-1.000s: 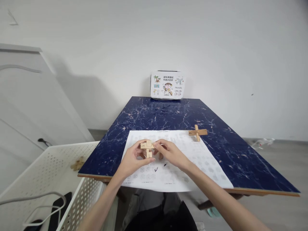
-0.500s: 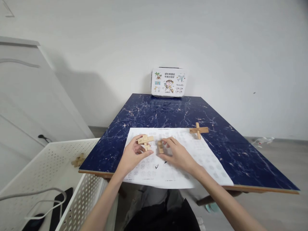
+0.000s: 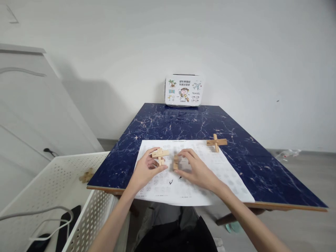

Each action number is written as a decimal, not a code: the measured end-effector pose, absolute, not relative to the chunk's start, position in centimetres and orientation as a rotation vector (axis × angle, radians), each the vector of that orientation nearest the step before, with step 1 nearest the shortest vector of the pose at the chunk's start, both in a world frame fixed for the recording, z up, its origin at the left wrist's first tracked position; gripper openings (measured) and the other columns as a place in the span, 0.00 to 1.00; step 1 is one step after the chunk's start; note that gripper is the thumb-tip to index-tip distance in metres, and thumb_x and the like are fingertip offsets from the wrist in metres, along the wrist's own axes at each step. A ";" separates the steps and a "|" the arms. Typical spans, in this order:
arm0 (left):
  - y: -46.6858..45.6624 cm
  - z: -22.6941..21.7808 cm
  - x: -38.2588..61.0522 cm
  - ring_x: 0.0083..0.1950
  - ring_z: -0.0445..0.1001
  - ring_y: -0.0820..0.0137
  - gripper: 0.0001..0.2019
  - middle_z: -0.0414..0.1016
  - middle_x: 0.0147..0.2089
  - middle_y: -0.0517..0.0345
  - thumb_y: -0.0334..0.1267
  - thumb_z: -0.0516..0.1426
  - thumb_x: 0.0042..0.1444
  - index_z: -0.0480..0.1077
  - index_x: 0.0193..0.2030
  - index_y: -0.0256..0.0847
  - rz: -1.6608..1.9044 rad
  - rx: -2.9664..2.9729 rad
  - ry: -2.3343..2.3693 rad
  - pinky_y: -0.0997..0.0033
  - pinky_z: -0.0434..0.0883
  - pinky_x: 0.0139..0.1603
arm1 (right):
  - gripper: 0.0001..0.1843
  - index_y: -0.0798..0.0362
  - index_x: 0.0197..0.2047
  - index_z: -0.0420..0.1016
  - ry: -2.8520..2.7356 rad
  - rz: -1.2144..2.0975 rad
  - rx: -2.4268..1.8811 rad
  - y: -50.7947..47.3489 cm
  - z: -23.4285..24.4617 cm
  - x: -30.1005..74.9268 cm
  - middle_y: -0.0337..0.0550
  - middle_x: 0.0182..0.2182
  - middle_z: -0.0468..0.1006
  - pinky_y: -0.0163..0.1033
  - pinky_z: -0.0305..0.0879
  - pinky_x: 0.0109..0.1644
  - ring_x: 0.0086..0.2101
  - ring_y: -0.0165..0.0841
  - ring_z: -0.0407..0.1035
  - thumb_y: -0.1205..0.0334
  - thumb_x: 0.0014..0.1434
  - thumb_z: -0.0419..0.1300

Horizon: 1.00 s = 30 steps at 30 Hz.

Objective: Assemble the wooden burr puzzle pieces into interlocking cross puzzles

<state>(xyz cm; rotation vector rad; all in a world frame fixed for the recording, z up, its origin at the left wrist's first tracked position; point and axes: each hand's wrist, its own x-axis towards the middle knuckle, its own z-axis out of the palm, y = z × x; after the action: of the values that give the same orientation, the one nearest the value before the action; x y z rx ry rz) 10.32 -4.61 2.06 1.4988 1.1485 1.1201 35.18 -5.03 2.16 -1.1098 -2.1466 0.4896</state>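
Joined blocks (image 3: 160,153) sit above the sheet (image 3: 202,194), clamped in the fingers of the left hand (image 3: 145,171); those of the right hand (image 3: 196,168) pinch a darker block (image 3: 175,162), apart. Best grip both lightly, facing sides uncovered. Beyond: 1 cross (image 3: 216,142), 1 box (image 3: 183,90) on the bench (image 3: 183,122).
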 end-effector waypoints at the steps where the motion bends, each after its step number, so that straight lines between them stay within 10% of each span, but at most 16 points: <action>1: -4.6 2.1 10.3 0.36 0.77 0.69 0.40 0.81 0.46 0.52 0.46 0.72 0.48 0.63 0.65 0.43 1.122 1.497 1.147 0.67 0.74 0.41 | 0.28 0.44 0.65 0.65 -2.189 0.507 -1.067 -4.7 2.2 35.5 0.51 0.63 0.67 0.55 0.68 0.64 0.63 0.45 0.65 0.61 0.63 0.64; 14: -5.0 2.7 10.5 0.37 0.77 0.69 0.40 0.80 0.45 0.53 0.42 0.73 0.47 0.62 0.65 0.42 1.097 1.454 1.114 0.65 0.75 0.43 | 0.04 0.49 0.47 0.72 -2.346 0.365 -1.279 -3.0 2.9 35.0 0.48 0.45 0.80 0.46 0.69 0.46 0.44 0.43 0.75 0.63 0.69 0.59; 30: -5.9 3.1 10.9 0.35 0.77 0.70 0.38 0.81 0.40 0.56 0.42 0.72 0.50 0.64 0.66 0.42 1.189 1.610 1.122 0.66 0.77 0.44 | 0.12 0.49 0.48 0.68 -1.878 0.930 -1.319 -7.2 5.3 31.6 0.41 0.33 0.80 0.38 0.62 0.34 0.29 0.35 0.73 0.52 0.73 0.49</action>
<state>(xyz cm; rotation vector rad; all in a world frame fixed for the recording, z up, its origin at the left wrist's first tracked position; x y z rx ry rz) 10.92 -5.90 3.13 1.6097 1.1219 1.1886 31.65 -7.15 5.29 -1.3186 -1.8782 0.9299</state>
